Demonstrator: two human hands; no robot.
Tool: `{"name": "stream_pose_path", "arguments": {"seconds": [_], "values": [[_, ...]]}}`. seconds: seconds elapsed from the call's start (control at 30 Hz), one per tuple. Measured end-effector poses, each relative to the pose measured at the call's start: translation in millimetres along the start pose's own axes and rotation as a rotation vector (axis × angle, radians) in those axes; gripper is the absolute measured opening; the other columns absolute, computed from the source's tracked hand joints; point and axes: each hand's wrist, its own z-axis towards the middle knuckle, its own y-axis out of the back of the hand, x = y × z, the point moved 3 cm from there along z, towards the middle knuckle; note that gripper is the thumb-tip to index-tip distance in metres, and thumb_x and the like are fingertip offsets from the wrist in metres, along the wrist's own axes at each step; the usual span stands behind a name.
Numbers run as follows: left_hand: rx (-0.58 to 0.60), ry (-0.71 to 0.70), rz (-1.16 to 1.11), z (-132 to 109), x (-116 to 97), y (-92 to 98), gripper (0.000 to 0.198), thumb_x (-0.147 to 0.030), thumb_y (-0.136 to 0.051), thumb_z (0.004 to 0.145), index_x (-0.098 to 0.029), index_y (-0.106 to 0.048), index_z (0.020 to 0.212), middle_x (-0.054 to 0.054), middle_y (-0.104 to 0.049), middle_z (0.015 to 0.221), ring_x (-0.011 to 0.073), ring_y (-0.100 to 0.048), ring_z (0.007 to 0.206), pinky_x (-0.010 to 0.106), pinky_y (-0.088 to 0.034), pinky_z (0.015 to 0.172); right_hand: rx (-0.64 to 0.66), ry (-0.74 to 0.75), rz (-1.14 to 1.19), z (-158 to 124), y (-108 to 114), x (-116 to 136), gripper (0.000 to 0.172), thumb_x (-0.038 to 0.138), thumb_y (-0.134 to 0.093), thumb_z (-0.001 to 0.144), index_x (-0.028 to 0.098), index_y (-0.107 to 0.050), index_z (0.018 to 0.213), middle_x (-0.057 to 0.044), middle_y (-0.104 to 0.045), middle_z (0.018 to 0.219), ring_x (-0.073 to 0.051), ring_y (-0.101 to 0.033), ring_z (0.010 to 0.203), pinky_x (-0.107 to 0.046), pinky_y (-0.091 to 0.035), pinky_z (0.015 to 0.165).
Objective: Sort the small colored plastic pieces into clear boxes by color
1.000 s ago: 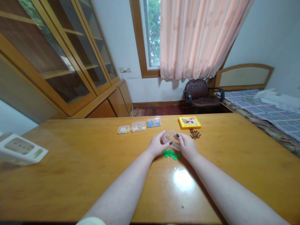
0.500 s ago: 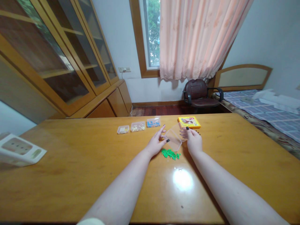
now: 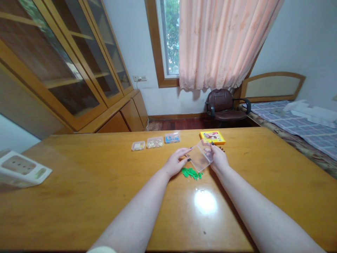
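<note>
Between my hands is a clear plastic box [image 3: 199,159] with its hinged lid raised; nothing shows inside it. My left hand [image 3: 177,162] pinches its left edge between thumb and fingers. On the other side, my right hand [image 3: 218,157] grips the lid side, thumb on top and fingers seen through the plastic. A loose heap of small green building bricks [image 3: 191,173] lies on the table just below the box. Some small dark pieces [image 3: 222,149] lie beyond my right hand, partly hidden by it.
Along the far edge of the wooden table [image 3: 92,196] stand a box of blue pieces [image 3: 172,137], a box of cream pieces [image 3: 155,142] and a smaller clear box [image 3: 138,146]. A yellow carton [image 3: 212,137] lies behind my right hand. At far left is a white container [image 3: 25,168].
The clear box has shifted slightly right and toward me, turning in my hands. My left fingers have closed onto its edge, and my right hand has moved slightly right.
</note>
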Motion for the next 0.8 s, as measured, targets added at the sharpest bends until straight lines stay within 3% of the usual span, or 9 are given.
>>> {"name": "stream_pose_path", "arguments": {"seconds": [0.13,0.3,0.53,0.6,0.7,0.8], "values": [[0.032,-0.045,0.06,-0.1,-2.2,1.4,0.036,-0.019,-0.054,0.083,-0.027,-0.061,0.118,0.005,-0.052,0.127,0.0174,-0.048,0.118,0.036,-0.036,0.106,-0.135,-0.001,-0.006,-0.5,5.0,-1.0,0.037,0.051,-0.06,0.071,0.016,-0.057,0.082,-0.003,-0.067,0.065,-0.011,-0.053,0.041,-0.022,-0.041,0.04],[0.085,-0.006,0.143,2.3,4.5,-1.3,0.013,-0.021,-0.063,0.078,-0.023,-0.073,0.086,0.006,-0.052,0.125,0.0203,-0.049,0.116,0.037,-0.038,0.103,-0.104,-0.025,-0.046,-2.8,3.3,1.0,0.041,0.053,-0.057,0.071,0.015,-0.057,0.088,-0.005,-0.069,0.071,-0.012,-0.056,0.048,-0.023,-0.044,0.045],[-0.095,0.155,0.359,3.3,18.6,4.2,0.008,-0.024,-0.066,0.076,-0.025,-0.073,0.079,0.003,-0.056,0.117,0.02,-0.05,0.109,0.038,-0.037,0.1,-0.078,-0.06,-0.106,-0.9,-1.7,-5.1,0.033,0.048,-0.052,0.074,0.018,-0.054,0.089,-0.009,-0.068,0.09,-0.013,-0.06,0.06,-0.022,-0.043,0.046],[-0.123,0.198,0.416,3.0,21.1,5.6,0.006,-0.025,-0.067,0.075,-0.024,-0.072,0.077,0.003,-0.058,0.112,0.0203,-0.051,0.106,0.038,-0.037,0.098,-0.068,-0.02,-0.173,-1.7,-2.5,-5.1,0.03,0.046,-0.052,0.074,0.019,-0.053,0.086,-0.006,-0.067,0.084,-0.012,-0.056,0.055,-0.021,-0.041,0.044],[-0.105,0.235,0.46,3.0,22.0,5.3,0.006,-0.029,-0.07,0.072,-0.024,-0.072,0.075,0.003,-0.062,0.102,0.0207,-0.051,0.101,0.037,-0.038,0.094,0.022,0.04,-0.291,-7.3,-6.3,-0.7,0.028,0.046,-0.047,0.077,0.019,-0.055,0.076,0.001,-0.059,0.059,-0.011,-0.047,0.044,-0.022,-0.036,0.042],[-0.064,0.238,0.481,3.4,19.4,4.0,0.008,-0.031,-0.07,0.071,-0.024,-0.072,0.074,0.003,-0.065,0.093,0.0205,-0.051,0.096,0.035,-0.038,0.09,0.17,0.091,-0.554,-17.3,-11.7,8.9,0.04,0.047,-0.039,0.082,0.02,-0.05,0.054,0.002,-0.047,0.041,-0.012,-0.043,0.041,-0.024,-0.033,0.043]]}}
